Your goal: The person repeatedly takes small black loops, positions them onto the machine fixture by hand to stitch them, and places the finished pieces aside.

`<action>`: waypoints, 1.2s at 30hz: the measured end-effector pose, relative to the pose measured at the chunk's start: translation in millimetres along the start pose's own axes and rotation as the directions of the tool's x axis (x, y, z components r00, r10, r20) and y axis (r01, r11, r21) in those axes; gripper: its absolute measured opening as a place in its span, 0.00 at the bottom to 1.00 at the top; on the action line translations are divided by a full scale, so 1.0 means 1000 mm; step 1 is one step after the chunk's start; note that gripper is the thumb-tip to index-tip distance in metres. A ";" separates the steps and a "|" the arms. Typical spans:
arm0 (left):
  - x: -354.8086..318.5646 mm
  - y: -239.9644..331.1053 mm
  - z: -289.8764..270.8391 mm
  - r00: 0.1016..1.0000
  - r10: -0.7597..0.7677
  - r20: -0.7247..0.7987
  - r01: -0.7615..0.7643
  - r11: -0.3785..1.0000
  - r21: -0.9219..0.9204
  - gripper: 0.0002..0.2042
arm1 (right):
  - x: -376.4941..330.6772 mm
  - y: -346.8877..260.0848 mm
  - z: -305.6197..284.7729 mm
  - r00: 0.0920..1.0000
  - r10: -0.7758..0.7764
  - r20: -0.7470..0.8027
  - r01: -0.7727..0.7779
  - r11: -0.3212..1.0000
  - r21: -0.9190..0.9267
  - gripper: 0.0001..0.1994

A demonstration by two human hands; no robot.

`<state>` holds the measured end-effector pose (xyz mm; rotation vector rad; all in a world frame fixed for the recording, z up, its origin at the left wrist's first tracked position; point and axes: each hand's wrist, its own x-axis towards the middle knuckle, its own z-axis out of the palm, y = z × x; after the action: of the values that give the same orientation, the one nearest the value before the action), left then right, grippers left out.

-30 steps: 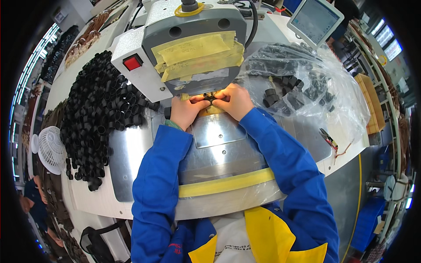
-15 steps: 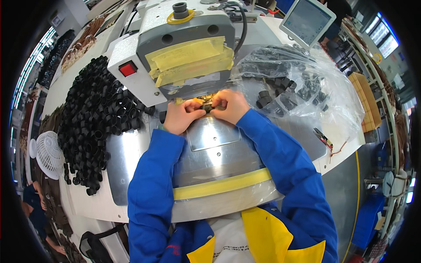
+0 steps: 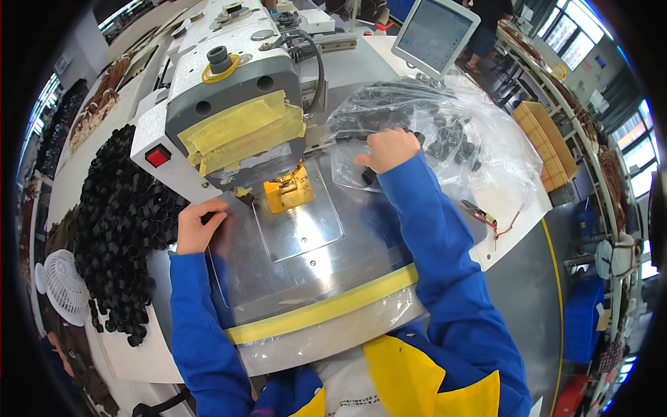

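My left hand (image 3: 199, 226) is beside the left-hand heap of black loops (image 3: 121, 215), its thumb and forefinger closed on a small black loop that is mostly hidden. Over the clear plastic bag (image 3: 514, 149), my right hand (image 3: 392, 150) has its thumb stuck out to the left; the other fingers point away and their tips are hidden. A few black loops lie by and under that hand. Between my hands, the grey and white sewing machine head (image 3: 233, 125) overhangs a lit brass-coloured plate (image 3: 288, 192) set in the metal work surface (image 3: 278, 278).
Cutters (image 3: 479, 214) with red handles lie at the table's right edge. A screen (image 3: 435, 36) stands at the back right, and a yellow crate (image 3: 544, 144) is beyond the bag. A white fan (image 3: 64, 286) is at the far left.
My hands have parted from under the machine head: the left went to the black heap, the right to the plastic bag. The brass-coloured plate is now uncovered. The whole view has shifted.
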<state>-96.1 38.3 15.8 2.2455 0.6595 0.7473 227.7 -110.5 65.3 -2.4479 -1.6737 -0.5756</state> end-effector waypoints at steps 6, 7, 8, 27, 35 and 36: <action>0.003 0.009 0.010 0.997 -0.042 -0.059 0.042 0.999 0.002 0.07 | 0.008 0.020 0.017 0.895 0.067 0.441 -0.154 0.974 0.165 0.13; 0.003 0.013 0.011 0.982 0.065 -0.178 -0.035 0.986 0.166 0.07 | 0.008 0.020 0.017 0.896 0.074 0.437 -0.159 0.974 0.161 0.13; 0.003 0.017 0.012 0.943 0.185 -0.276 -0.087 0.939 0.332 0.06 | 0.006 0.019 0.017 0.936 0.048 0.350 -0.119 0.976 0.184 0.13; -0.004 0.066 0.071 0.957 0.160 -0.242 -0.156 0.987 0.034 0.16 | -0.039 -0.095 0.024 0.837 -0.335 -0.433 0.544 0.409 0.733 0.06; -0.003 0.069 0.069 0.954 0.230 -0.190 -0.215 0.972 0.100 0.13 | -0.032 -0.086 0.022 0.940 -0.340 0.032 0.011 0.122 0.992 0.06; -0.002 0.067 0.069 0.948 0.282 -0.151 -0.264 0.956 0.128 0.13 | -0.028 -0.083 0.027 0.909 -0.367 0.200 -0.240 -0.067 0.968 0.06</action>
<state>-35.4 -36.1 22.0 2.4207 0.4789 1.0701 149.1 -94.9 20.1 -1.1944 -1.3282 1.0735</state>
